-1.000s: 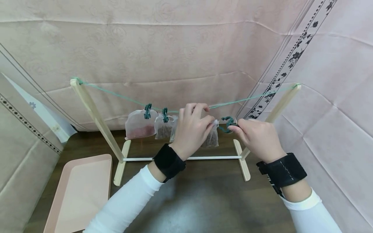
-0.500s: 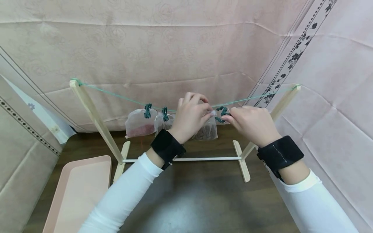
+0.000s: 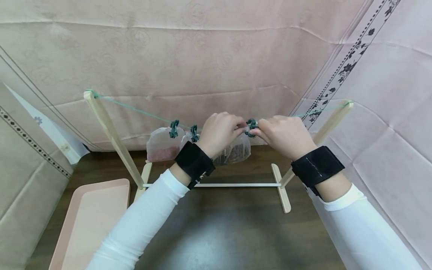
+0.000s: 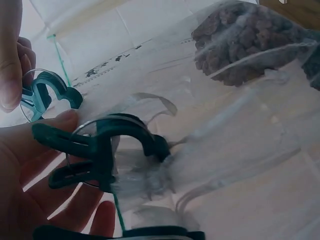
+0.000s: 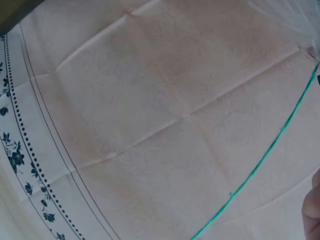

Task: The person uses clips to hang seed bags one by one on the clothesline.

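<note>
My right hand pinches the handles of a dark green spring clip, whose open mouth faces left. Beside it, my left hand holds the top of a clear mesh bag up at the green string. Dark contents show in this bag, though the hand covers part of it. Another clip stands in front of the left hand in the left wrist view, gripping gathered bag material. Further left, a clip fastens a bag with pink contents to the string, near another clip.
Two wooden posts carry the string, joined low down by a white rod. A pink tray lies at the left on the dark wooden table. Pale cloth hangs behind and at the sides.
My right hand has moved left and up, bringing its clip close to the left hand's fingertips. The left hand has raised the bag slightly towards the string.
</note>
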The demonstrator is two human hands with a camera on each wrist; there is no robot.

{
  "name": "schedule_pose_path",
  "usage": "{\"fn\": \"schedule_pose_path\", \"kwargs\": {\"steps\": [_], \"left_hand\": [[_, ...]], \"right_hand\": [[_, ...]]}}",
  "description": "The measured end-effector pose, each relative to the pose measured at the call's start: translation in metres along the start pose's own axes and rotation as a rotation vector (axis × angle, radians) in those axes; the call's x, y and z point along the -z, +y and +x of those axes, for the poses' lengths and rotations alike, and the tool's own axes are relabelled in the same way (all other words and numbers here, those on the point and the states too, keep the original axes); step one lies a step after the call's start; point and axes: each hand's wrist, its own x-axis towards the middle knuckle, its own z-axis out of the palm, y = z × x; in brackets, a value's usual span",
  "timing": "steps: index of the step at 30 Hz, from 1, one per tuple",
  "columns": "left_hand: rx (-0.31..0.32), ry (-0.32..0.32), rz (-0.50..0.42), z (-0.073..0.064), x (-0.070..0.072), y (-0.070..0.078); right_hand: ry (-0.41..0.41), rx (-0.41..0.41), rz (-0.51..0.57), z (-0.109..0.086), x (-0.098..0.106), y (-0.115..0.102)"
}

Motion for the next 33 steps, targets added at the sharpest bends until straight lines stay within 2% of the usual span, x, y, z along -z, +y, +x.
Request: {"fn": "schedule_pose_path", "kwargs": {"steps": [3,8,14,18,25,30,33], "left_hand": [[-0.001,0.004,-0.04,-0.002,-0.003,-0.002],[0.026,-0.038,-0.099,-0.008,-0.01,-0.007],[0.032,-0.041,-0.131,-0.006,-0.012,-0.012],[0.016,-0.04,-0.099,-0.007,-0.011,-0.013],[-0.022,-0.017,0.013,-0.011,-0.014,-0.012],[-0.059,0.019,0.027,-0.013,-0.018,-0.012],[-0.072,0.015,0.031,-0.014,-0.019,-0.013]], "right_hand": [[-0.023,0.009,0.001,-0.001,-0.007,-0.001],[-0.054,0.021,0.036,-0.004,-0.018,-0.004],[-0.052,0.013,0.054,-0.003,-0.021,-0.004],[-0.057,-0.003,0.058,-0.003,-0.023,-0.006],[-0.078,-0.023,0.101,-0.004,-0.027,-0.01],[-0.11,-0.039,0.128,-0.005,-0.029,-0.013],[-0.148,-0.051,0.136,-0.006,-0.029,-0.014]]}}
